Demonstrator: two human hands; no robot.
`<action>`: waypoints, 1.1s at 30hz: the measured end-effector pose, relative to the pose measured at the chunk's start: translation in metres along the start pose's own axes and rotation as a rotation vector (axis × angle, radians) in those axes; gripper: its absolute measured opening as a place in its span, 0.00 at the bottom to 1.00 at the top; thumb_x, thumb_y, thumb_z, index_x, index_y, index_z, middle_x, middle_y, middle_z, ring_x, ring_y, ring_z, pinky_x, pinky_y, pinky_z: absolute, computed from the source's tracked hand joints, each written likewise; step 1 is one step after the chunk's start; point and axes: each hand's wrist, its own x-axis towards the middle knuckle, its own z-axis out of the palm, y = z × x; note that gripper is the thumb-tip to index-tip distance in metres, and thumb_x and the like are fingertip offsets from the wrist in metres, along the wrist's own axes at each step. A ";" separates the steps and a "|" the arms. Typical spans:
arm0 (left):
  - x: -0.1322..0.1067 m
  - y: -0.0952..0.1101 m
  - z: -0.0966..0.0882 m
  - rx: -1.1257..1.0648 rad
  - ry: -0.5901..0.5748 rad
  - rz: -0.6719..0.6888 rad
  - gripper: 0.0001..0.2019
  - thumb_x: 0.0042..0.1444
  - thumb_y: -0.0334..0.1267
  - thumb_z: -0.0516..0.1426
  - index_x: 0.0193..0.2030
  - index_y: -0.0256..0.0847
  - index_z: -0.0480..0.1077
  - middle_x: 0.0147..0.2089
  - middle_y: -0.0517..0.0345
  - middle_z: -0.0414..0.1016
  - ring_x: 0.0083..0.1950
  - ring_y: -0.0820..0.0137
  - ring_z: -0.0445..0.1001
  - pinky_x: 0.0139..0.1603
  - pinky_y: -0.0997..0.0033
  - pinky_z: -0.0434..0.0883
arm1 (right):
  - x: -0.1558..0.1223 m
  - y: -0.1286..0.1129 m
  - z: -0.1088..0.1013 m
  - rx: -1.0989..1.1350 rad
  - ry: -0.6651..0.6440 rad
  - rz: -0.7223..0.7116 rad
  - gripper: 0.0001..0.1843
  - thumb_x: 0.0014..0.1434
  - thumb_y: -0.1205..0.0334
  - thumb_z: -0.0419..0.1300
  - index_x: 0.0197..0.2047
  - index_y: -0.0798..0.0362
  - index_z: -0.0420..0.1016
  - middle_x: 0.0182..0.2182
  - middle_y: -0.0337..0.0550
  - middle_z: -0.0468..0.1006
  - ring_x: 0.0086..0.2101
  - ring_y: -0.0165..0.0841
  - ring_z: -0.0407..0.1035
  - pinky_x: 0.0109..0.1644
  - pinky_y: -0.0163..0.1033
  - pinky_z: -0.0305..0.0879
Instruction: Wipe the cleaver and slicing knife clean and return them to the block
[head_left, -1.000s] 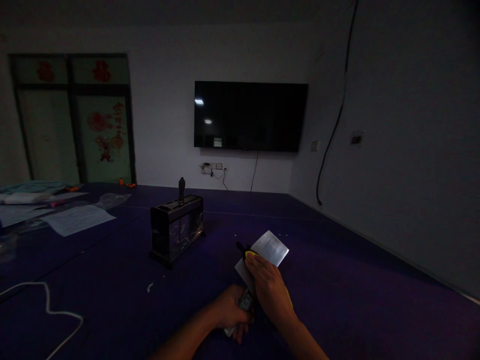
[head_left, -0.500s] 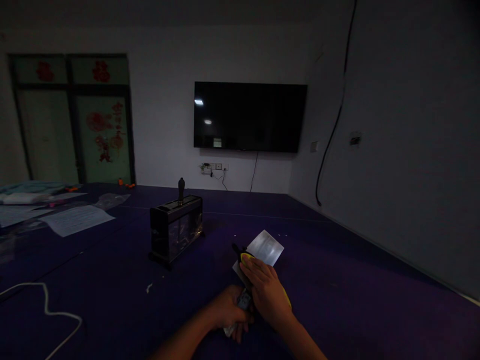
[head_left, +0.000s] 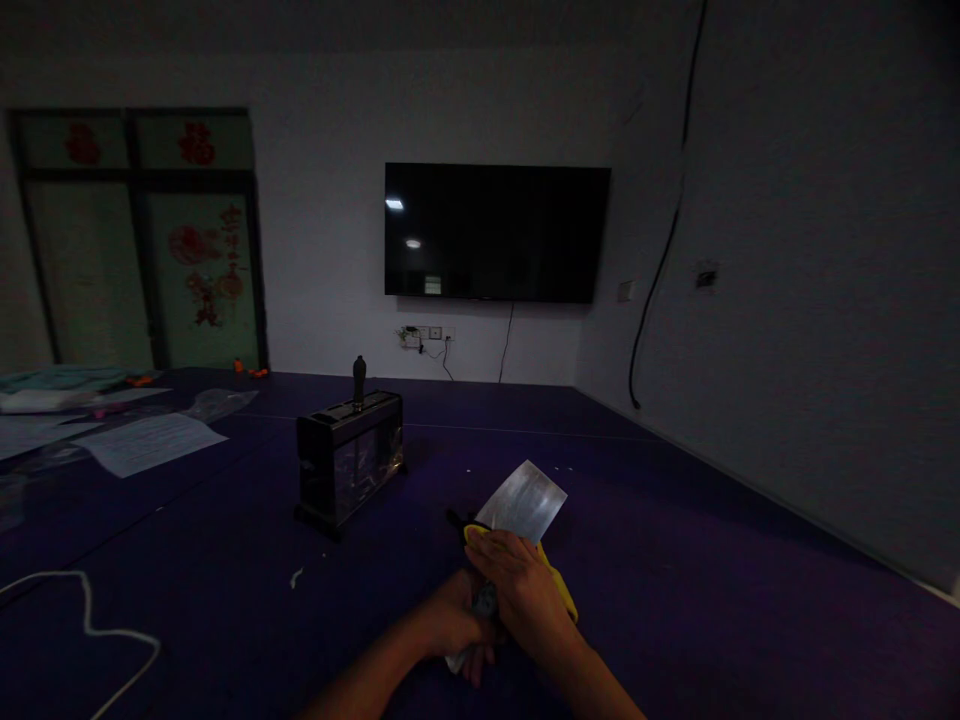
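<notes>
Near the front of the purple table, my left hand [head_left: 454,620] is closed around the greyish handle of a cleaver [head_left: 527,498]. Its broad, shiny blade points away from me and to the right. My right hand [head_left: 525,590] lies over the lower blade, pressing a yellow-edged, dark cloth [head_left: 559,580] against it; the yellow edge shows on both sides of the fingers. A dark tip of the cloth sticks out to the left. The right palm hides part of the blade and the join with the handle. Something whitish shows under my left hand.
A black knife block [head_left: 352,455] with clear sides stands left of the hands, one dark handle rising from it. Papers [head_left: 154,442] and plastic lie at far left. A white cable [head_left: 88,610] crosses the near left. A television [head_left: 499,235] hangs on the wall.
My right hand and the cloth have slid left and slightly down across the blade, so more of its shiny face shows. My left hand keeps its hold on the handle.
</notes>
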 end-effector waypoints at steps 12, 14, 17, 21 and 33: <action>-0.005 0.003 -0.004 0.045 -0.082 -0.075 0.15 0.35 0.34 0.59 0.32 0.38 0.62 0.17 0.65 0.67 0.14 0.73 0.67 0.14 0.78 0.62 | -0.007 0.028 0.004 -0.141 0.215 0.123 0.29 0.55 0.76 0.46 0.57 0.46 0.63 0.56 0.38 0.65 0.53 0.36 0.61 0.53 0.45 0.59; -0.006 0.004 -0.005 0.060 -0.093 -0.086 0.14 0.35 0.34 0.59 0.32 0.38 0.62 0.18 0.65 0.67 0.14 0.73 0.67 0.13 0.79 0.62 | -0.007 0.031 0.002 -0.154 0.258 0.164 0.28 0.55 0.77 0.45 0.57 0.48 0.63 0.55 0.39 0.66 0.52 0.37 0.62 0.53 0.45 0.59; -0.008 0.006 -0.005 0.054 -0.101 -0.079 0.14 0.35 0.33 0.59 0.32 0.38 0.63 0.18 0.65 0.67 0.14 0.73 0.66 0.13 0.78 0.62 | -0.008 0.033 0.001 -0.154 0.281 0.183 0.28 0.55 0.77 0.44 0.56 0.49 0.64 0.55 0.39 0.66 0.52 0.37 0.62 0.53 0.45 0.59; -0.007 0.007 -0.005 0.038 -0.086 -0.089 0.13 0.35 0.32 0.59 0.31 0.37 0.63 0.17 0.66 0.67 0.14 0.74 0.66 0.14 0.79 0.62 | -0.007 0.030 0.005 -0.133 0.248 0.146 0.27 0.56 0.76 0.45 0.56 0.48 0.65 0.55 0.39 0.66 0.51 0.37 0.62 0.53 0.45 0.60; -0.009 0.011 0.000 0.022 -0.040 -0.050 0.09 0.33 0.34 0.59 0.23 0.36 0.64 0.15 0.64 0.66 0.13 0.76 0.63 0.13 0.78 0.62 | -0.005 0.004 -0.001 -0.030 0.155 0.003 0.28 0.52 0.78 0.47 0.51 0.43 0.70 0.52 0.35 0.70 0.49 0.33 0.65 0.49 0.41 0.63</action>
